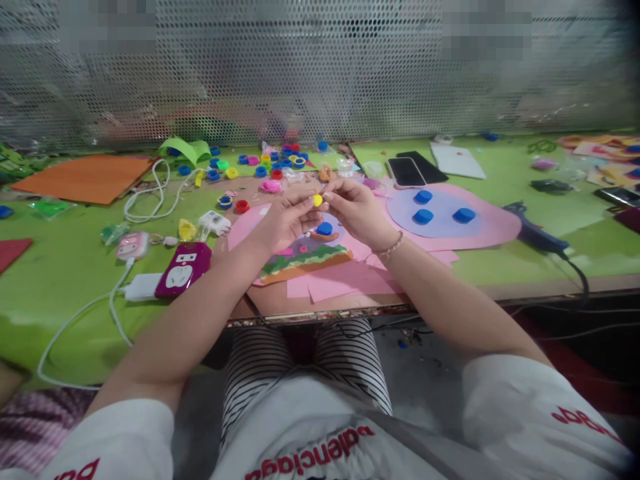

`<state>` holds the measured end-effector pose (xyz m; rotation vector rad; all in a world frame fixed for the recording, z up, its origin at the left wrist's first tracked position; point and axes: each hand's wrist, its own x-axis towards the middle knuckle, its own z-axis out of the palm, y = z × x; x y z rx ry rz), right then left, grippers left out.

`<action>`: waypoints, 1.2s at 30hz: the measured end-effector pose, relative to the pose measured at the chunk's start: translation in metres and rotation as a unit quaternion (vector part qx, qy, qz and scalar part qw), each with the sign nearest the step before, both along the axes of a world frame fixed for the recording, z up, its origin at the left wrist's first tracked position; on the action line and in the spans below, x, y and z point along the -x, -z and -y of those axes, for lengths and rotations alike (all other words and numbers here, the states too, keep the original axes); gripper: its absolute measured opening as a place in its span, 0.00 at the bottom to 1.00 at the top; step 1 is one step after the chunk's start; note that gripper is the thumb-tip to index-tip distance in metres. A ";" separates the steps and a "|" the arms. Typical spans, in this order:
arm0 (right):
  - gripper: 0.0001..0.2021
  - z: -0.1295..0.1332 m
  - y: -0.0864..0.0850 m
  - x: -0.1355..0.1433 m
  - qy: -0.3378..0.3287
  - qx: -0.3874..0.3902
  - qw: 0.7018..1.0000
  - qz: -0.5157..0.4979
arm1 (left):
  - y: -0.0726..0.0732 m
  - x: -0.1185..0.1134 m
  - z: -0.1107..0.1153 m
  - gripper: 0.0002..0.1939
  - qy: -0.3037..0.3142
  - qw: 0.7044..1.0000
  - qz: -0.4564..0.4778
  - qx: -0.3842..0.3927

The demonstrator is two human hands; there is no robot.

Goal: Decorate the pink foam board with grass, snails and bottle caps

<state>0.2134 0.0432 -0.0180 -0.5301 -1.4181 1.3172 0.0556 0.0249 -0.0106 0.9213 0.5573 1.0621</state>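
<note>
Between the fingertips of both hands is a small yellow piece (317,199), perhaps clay; its exact kind is too small to tell. My left hand (289,219) pinches it from the left, and my right hand (354,208) closes on it from the other side. Below them lies a pink paper craft (320,261) with green and orange layers, partly covered by my hands. A blue bottle cap (325,229) rests on it. To the right, a pink and lilac paper shape (493,223) carries three blue caps (423,217).
Several coloured caps (286,162) lie scattered at the back. A purple power socket (184,270) with white cables is at left, a blue glue gun (540,233) at right. A phone (407,172) and orange sheet (87,177) lie near the perforated metal screen (320,73).
</note>
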 end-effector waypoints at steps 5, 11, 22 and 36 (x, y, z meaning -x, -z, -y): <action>0.11 -0.001 0.002 0.000 0.009 -0.005 1.000 -0.002 | 0.001 0.001 -0.001 0.04 0.008 1.000 -0.001 -0.006; 0.12 -0.001 0.002 -0.001 0.021 -0.032 0.999 0.026 | 0.002 0.001 -0.002 0.03 0.002 1.000 -0.013 -0.002; 0.14 0.000 0.000 -0.002 0.039 -0.022 0.999 0.026 | -0.002 0.000 0.000 0.03 -0.024 1.000 -0.010 0.014; 0.11 -0.005 -0.005 -0.014 0.160 -0.261 0.927 0.218 | -0.001 0.001 -0.001 0.07 -0.033 0.999 0.005 -0.004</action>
